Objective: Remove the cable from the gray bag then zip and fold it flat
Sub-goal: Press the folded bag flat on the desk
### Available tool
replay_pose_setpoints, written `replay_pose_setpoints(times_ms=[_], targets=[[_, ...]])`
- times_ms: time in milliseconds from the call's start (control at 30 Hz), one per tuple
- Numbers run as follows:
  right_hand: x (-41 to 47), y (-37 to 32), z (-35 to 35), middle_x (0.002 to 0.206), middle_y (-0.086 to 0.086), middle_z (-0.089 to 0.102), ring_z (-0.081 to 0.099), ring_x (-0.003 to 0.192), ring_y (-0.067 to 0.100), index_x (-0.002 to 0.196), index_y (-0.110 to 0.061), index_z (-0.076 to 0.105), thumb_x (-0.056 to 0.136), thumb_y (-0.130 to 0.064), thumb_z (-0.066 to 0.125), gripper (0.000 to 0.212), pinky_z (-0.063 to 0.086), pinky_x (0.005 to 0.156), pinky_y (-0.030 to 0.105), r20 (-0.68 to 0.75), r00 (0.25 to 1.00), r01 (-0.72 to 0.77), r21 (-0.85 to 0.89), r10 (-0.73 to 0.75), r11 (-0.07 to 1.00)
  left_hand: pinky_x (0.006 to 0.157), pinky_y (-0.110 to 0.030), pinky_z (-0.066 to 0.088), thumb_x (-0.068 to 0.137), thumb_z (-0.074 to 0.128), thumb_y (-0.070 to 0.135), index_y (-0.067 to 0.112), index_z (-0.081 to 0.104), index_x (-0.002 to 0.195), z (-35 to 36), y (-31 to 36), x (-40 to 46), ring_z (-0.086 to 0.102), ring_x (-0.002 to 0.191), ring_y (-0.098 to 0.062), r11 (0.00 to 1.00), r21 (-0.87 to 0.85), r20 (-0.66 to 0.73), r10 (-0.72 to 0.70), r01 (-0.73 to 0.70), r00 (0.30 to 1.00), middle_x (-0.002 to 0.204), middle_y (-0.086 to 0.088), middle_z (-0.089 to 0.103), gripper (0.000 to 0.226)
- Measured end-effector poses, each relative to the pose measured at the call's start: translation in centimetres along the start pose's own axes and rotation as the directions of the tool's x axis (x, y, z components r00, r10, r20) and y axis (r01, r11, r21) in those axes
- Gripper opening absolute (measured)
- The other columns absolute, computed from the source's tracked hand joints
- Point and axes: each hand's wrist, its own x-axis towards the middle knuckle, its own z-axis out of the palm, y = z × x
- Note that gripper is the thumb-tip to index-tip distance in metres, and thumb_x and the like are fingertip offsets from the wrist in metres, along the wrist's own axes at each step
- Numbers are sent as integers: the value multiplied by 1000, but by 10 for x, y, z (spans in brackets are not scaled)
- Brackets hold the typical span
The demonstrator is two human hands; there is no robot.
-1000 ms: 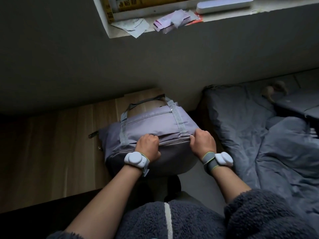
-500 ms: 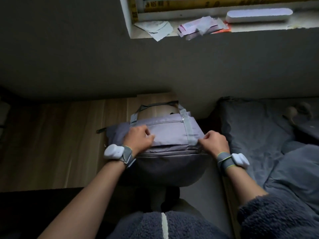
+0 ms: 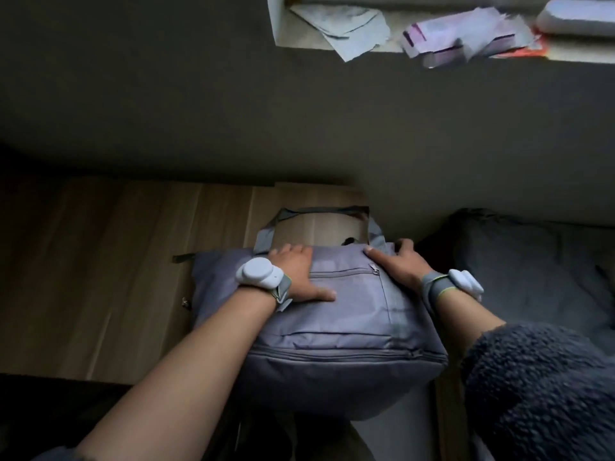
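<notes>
Left hand point(image 3: 296, 271) and right hand point(image 3: 396, 264) spread flat, holding nothing, pressing gray bag point(image 3: 332, 327) top at 12 o'clock, likely flattening for fold.

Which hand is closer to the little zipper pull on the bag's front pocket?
The right hand. Its thumb lies just above the zipper pull on the gray bag; the left hand presses flat at the pocket's other end.

Gray bag point(image 3: 336, 314) lying on its side, front pocket zipper and long lower zipper both closed, handles extended toward wall, near end overhanging wooden surface point(image 3: 100, 277).
</notes>
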Motion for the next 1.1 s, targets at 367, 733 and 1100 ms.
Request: replay_pose_setpoints(times_ms=[367, 733, 1100], targets=[[2, -1, 23, 56, 4, 59, 56, 66, 27, 62, -5, 55, 77, -42, 71, 42, 37, 57, 33, -307, 926, 180, -155, -221, 971, 78, -35, 40, 61, 58, 79, 25, 58, 99, 9, -14, 27, 57, 105, -29, 985, -170, 9, 21, -19, 1000, 109, -4, 63, 66], [-116, -49, -22, 48, -8, 48, 39, 50, 7, 59, -10, 57, 78, -41, 71, 39, 39, 52, 34, -521, 774, 513, 181, -361, 839, 57, -30, 42, 65, 68, 23, 14, 65, 75, -108, 4, -114, 63, 76, -32, 975, -133, -573, 69, -176, 816, 75, -8, 70, 13], [-161, -105, -21, 71, -4, 71, 63, 66, 11, 79, -15, 71, 81, -25, 72, 11, 51, 66, 33, -515, 672, 635, 33, -532, 771, 70, -33, 49, 68, 55, 10, 17, 65, 82, -131, -30, -146, 60, 83, -30, 989, -101, -610, 22, -105, 792, 86, -8, 65, 18]])
